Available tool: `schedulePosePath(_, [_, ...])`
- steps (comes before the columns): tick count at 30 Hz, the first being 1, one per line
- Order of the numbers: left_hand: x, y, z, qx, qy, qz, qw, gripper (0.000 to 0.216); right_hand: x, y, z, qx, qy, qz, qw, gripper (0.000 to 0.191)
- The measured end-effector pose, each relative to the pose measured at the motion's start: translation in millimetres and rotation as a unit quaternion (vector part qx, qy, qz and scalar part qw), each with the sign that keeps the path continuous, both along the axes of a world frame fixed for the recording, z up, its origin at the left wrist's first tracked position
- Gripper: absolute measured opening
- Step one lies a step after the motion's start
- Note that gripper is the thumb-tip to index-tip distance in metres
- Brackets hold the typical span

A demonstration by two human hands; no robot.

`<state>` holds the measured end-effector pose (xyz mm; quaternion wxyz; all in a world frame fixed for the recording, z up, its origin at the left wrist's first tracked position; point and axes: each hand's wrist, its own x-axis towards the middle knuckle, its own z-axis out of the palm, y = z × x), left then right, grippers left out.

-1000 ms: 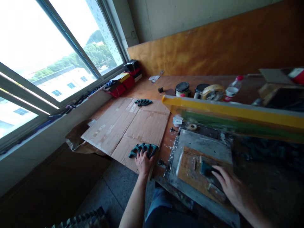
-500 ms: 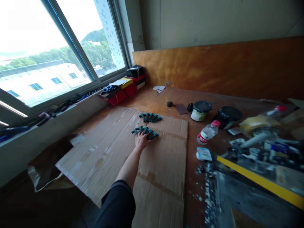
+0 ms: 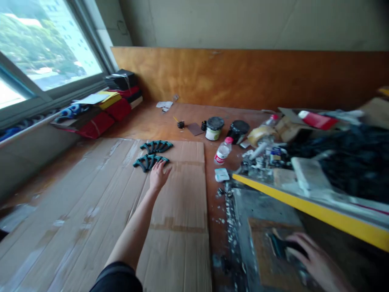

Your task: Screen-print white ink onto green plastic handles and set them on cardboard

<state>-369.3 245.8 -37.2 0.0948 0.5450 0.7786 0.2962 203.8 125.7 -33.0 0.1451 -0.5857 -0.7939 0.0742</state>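
Two dark green, fan-shaped ribbed pieces lie one behind the other on a cardboard sheet (image 3: 182, 194): the back piece (image 3: 156, 145) and the front piece (image 3: 146, 162). My left hand (image 3: 159, 176) is at the right end of the front piece, fingers apart; whether the fingertips still touch it is hard to see. At the lower right, my right hand (image 3: 313, 255) is closed on a dark tool with a greenish end (image 3: 278, 245). Motion blur hides its exact kind. The tool is over a brown board (image 3: 258, 247) on a grey, paint-stained surface.
A yellow-edged bar (image 3: 304, 205) runs across the right, above my right hand. Nearby are a red-capped bottle (image 3: 223, 152), a lidded tub (image 3: 214, 129), a black tub (image 3: 238, 132) and piled clutter (image 3: 273, 158). Folders (image 3: 103, 115) are stacked by the window.
The view has swung right, bringing my right hand and its dark tool into sight. My left hand has shifted off the middle of the front piece to its right end, fingers spread.
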Motion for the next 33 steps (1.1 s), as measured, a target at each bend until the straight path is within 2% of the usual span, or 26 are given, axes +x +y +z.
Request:
schedulePosePath(2, [47, -11, 34.3, 0.062, -0.141, -0.043, 0.987, 0.047, 5, -7, 6.4, -0.059, 0.0, 0.021, 0.998, 0.034])
schedulePosePath(4, [102, -30, 79.3, 0.106, -0.292, -0.107, 0.944, 0.054, 2, -5, 14.1, -0.069, -0.012, 0.052, 0.996, 0.034])
schedulePosePath(6, [159, -53, 126.9, 0.135, -0.399, -0.176, 0.89, 0.058, -4, -1, 20.2, -0.044, -0.035, 0.123, 0.991, 0.041])
schedulePosePath(8, [212, -76, 166.5, 0.151, -0.452, -0.219, 0.852, 0.057, -12, -1, 21.9, -0.023, -0.055, 0.226, 0.972, 0.051])
schedulePosePath(10, [253, -95, 191.6, 0.153, -0.469, -0.23, 0.839, 0.058, -15, -4, 20.3, -0.014, -0.057, 0.318, 0.946, 0.057])
schedulePosePath(11, [268, -103, 198.4, 0.154, -0.468, -0.223, 0.841, 0.061, -13, -7, 19.6, -0.01, -0.052, 0.349, 0.936, 0.055])
schedulePosePath(13, [286, -120, 202.1, 0.161, -0.459, -0.187, 0.853, 0.065, 0, -9, 20.9, 0.001, -0.032, 0.376, 0.926, 0.04])
schedulePosePath(15, [292, -141, 195.3, 0.16, -0.458, -0.132, 0.865, 0.065, 27, -5, 26.4, 0.028, 0.007, 0.326, 0.945, 0.03])
schedulePosePath(17, [292, -168, 179.2, 0.11, -0.459, -0.085, 0.878, 0.064, 59, 9, 34.9, 0.058, 0.048, 0.232, 0.97, 0.039])
schedulePosePath(20, [291, -205, 137.5, -0.008, -0.435, -0.047, 0.899, 0.061, 91, 37, 50.7, 0.098, 0.094, 0.114, 0.984, 0.046])
schedulePosePath(22, [292, -220, 101.8, -0.064, -0.417, -0.035, 0.906, 0.065, 84, 51, 63.4, 0.132, 0.111, 0.091, 0.981, 0.039])
schedulePosePath(25, [295, -226, 51.7, -0.107, -0.388, -0.021, 0.915, 0.073, 38, 61, 82.6, 0.159, 0.069, 0.122, 0.977, 0.058])
schedulePosePath(27, [295, -223, 28.6, -0.122, -0.359, -0.019, 0.925, 0.069, 4, 59, 90.2, 0.132, 0.005, 0.16, 0.978, 0.052])
schedulePosePath(29, [293, -220, 15.3, -0.135, -0.334, -0.022, 0.933, 0.064, -19, 51, 90.0, 0.079, -0.045, 0.183, 0.979, 0.027])
schedulePosePath(31, [291, -218, 9.2, -0.142, -0.32, -0.031, 0.936, 0.059, -25, 37, 82.9, 0.039, -0.066, 0.195, 0.978, 0.007])
schedulePosePath(33, [288, -218, 7.1, -0.146, -0.316, -0.041, 0.936, 0.056, -17, 19, 73.6, 0.033, -0.06, 0.233, 0.97, 0.015])
